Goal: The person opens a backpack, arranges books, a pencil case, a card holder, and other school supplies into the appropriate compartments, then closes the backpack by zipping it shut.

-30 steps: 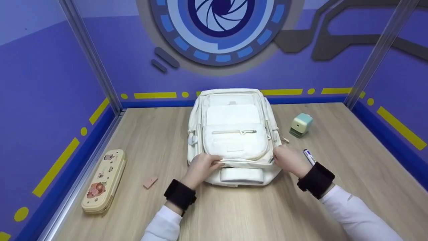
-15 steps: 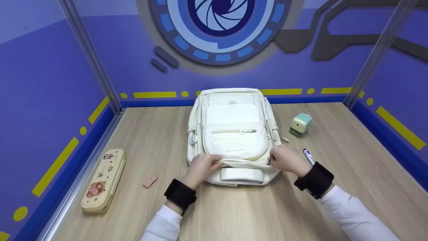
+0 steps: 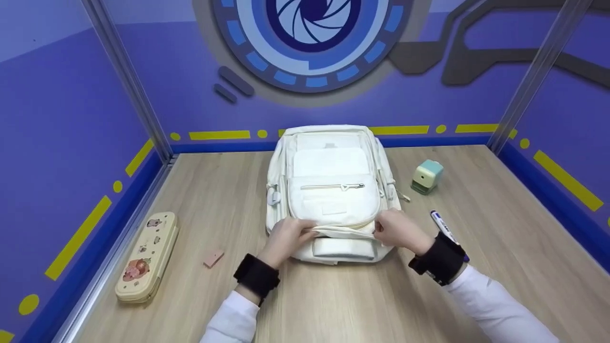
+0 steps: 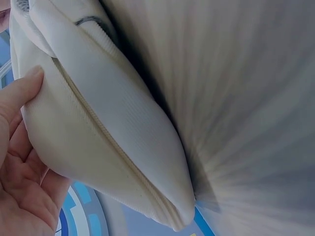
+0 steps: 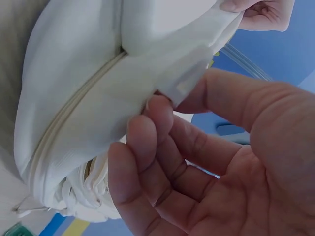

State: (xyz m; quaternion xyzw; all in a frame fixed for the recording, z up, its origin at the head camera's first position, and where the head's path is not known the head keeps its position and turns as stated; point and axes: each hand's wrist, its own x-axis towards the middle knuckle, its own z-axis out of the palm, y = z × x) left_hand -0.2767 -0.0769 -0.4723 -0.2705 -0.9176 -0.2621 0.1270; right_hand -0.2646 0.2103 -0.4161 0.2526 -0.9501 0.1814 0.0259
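Observation:
A white backpack [image 3: 329, 164] lies on its back on the table, front pockets up. My left hand [image 3: 289, 238] pinches the fabric edge near its lower left; in the left wrist view the thumb [image 4: 30, 84] presses on the cloth and the other fingers sit behind it. At the lower right of the front compartment, my right hand [image 3: 398, 230] pinches at the zipper line. The right wrist view shows its thumb and forefinger together at the seam, the other fingers curled; the zipper pull itself is hidden between them.
A cream pencil case [image 3: 147, 257] and a pink eraser [image 3: 213, 258] lie to the left. On the right stand a teal-and-cream pencil sharpener [image 3: 427, 176] and a blue-capped white marker [image 3: 443, 226], partly behind the right wrist strap. Purple panels wall the table's back and sides.
My right hand has slid leftward along the backpack's lower zipper line, from the right corner toward the left hand. The left hand keeps its grip in the same place.

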